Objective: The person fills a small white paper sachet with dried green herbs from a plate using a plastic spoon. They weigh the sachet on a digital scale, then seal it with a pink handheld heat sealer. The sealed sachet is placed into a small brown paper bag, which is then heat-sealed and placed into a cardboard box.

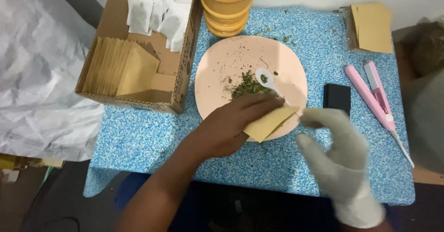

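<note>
Frame centre: left hand (229,128) pinches tan pouch (268,123) over plate (217,65) rim; gloved right hand (335,144) half open, fingertips gripping spoon (273,85) handle beside herbs (249,86).

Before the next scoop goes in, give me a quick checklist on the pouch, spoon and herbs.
1. Pouch held: ok, left hand pinches it over the plate rim.
2. Pouch mouth open: cannot tell.
3. Spoon gripped: ok, gloved right hand has the handle end.
4. Spoon loaded: not ok, only a few flakes in the bowl.
5. Herbs within reach: ok, pile lies beside the spoon.
6. Sealer nearby: ok, on the table right of the plate.
</note>
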